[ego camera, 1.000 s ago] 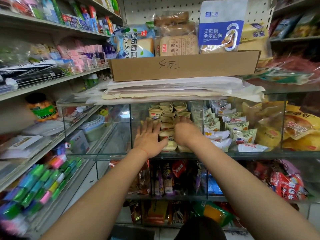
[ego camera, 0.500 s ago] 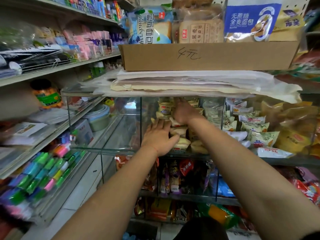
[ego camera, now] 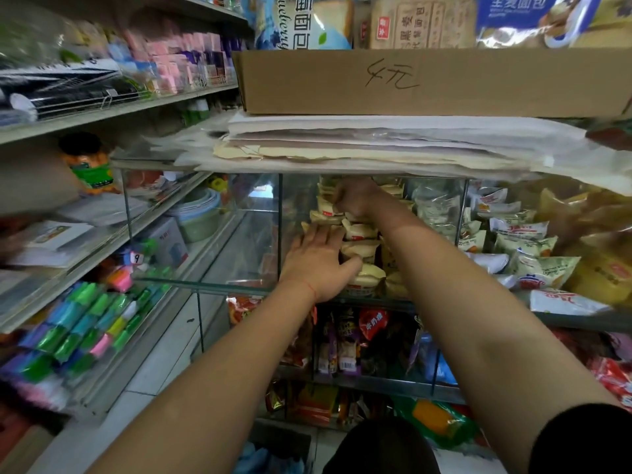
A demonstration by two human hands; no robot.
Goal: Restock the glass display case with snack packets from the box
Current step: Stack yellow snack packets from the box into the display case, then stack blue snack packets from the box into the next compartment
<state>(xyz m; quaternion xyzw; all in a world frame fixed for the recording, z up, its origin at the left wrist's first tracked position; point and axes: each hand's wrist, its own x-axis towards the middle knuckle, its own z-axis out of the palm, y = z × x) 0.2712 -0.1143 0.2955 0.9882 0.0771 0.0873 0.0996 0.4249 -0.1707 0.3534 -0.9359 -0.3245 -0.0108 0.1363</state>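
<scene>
Head view: both arms reach into the middle compartment of the glass case (ego camera: pixel 205 285). Left hand (ego camera: pixel 318 265) lies flat with straight fingers against the near stacked snack packets (ego camera: pixel 362 251). Right hand (ego camera: pixel 355 200), farther in and higher, has its fingers curled around an upper packet. A cardboard box (ego camera: pixel 427 83) sits above on the case top.

left hand (ego camera: pixel 318 265) on snack packets (ego camera: pixel 360 249), glass case (ego camera: pixel 205 285)

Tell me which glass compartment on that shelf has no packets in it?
The leftmost compartment, left of the hands: bare glass, while its neighbours hold cream packets and white-and-green packets.
</scene>
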